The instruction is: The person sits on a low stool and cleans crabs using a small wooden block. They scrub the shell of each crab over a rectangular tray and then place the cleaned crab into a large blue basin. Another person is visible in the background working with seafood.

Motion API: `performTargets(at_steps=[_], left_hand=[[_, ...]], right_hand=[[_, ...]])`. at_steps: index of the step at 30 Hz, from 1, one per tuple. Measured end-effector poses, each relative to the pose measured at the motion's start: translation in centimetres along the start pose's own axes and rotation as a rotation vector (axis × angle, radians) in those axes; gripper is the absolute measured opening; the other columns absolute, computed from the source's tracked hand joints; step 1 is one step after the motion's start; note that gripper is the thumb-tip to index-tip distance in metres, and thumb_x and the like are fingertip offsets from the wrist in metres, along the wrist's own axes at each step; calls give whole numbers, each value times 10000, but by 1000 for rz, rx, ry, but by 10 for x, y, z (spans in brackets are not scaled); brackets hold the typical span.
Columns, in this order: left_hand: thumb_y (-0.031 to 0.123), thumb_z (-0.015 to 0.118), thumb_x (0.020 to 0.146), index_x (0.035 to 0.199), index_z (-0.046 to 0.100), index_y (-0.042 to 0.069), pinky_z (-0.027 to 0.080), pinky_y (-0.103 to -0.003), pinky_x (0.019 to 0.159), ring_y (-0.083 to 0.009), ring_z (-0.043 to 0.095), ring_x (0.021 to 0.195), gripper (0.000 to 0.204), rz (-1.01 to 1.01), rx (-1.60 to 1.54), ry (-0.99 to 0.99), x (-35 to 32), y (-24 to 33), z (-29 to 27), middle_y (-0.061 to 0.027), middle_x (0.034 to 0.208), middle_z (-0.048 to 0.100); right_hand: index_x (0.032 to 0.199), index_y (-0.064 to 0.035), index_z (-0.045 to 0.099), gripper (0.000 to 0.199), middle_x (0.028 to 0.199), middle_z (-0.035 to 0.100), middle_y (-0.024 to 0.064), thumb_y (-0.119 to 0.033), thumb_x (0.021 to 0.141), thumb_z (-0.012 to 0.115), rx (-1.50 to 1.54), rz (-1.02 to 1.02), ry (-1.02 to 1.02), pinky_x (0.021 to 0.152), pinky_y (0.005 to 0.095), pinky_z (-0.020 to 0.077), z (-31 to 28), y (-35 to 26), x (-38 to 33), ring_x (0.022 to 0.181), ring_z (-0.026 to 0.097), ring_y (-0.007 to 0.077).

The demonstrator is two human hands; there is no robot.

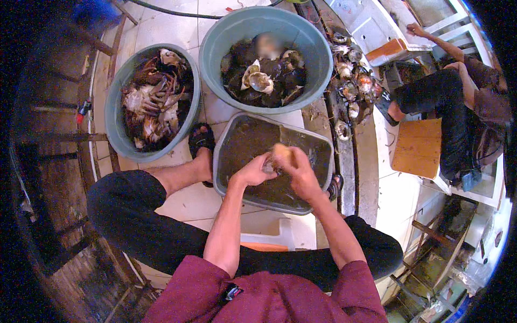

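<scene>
Both of my hands meet above a grey rectangular basin (219, 177) of murky brown water. In my left hand (252, 171) is a small greyish, shell-like piece (270, 166), mostly hidden by the fingers. My right hand (302, 175) is closed on a yellow-orange, sponge-like piece (282, 153), pressed close against the greyish one; motion blurs its edges. Beyond the basin stands a round blue-green tub (319, 70) with dark shells inside, a pale open shell (259, 81) on top. At the left, an oval tub (112, 116) holds crab legs and body pieces (153, 102).
Several shells (355, 78) lie along a wooden plank strip right of the tubs. A co-worker (463, 102) sits at the right by a wooden stool (417, 148). My sandaled feet flank the basin on the tiled floor. A dark hose (177, 12) crosses at the top.
</scene>
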State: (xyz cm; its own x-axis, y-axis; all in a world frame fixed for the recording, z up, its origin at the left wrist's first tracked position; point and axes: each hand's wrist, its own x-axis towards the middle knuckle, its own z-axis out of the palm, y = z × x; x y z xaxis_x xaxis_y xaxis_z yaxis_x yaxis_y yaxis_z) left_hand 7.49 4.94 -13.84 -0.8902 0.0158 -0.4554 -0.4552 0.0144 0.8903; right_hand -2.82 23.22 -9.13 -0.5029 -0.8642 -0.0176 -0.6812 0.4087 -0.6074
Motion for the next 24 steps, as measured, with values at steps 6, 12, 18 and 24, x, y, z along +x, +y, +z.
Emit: performTargets(at_steps=[6,12,18,24], left_hand=[[69,752,735,1290,510,31,443,-323,944,-188,580,1033,607,-19,72,6,8,-1,-2,-92,1133,642],[91,759,730,1219,564,41,446,-325,936,-199,592,1041,529,-3,9,18,4,-4,2,-109,1114,657],[73,752,732,1245,561,69,455,-317,919,-153,580,983,547,39,132,-12,2,2,-1,-57,1077,656],[147,761,748,1219,563,37,438,-314,951,-123,549,1053,522,-177,-43,-145,6,5,-6,-28,1166,617]], right_hand=[[1344,-218,514,835,1344,390,256,152,596,517,-34,-188,-45,1033,482,383,-1,-17,13,1237,404,444],[1264,-237,593,683,1308,445,243,55,648,555,-60,-149,-53,1059,462,364,-10,-18,14,1232,422,428],[1237,-202,611,710,1310,419,232,117,608,536,-73,-156,-43,1021,453,395,-16,-26,18,1217,428,421],[1232,-192,617,712,1304,440,239,130,604,523,-49,-71,20,1028,445,390,-7,-1,4,1201,446,434]])
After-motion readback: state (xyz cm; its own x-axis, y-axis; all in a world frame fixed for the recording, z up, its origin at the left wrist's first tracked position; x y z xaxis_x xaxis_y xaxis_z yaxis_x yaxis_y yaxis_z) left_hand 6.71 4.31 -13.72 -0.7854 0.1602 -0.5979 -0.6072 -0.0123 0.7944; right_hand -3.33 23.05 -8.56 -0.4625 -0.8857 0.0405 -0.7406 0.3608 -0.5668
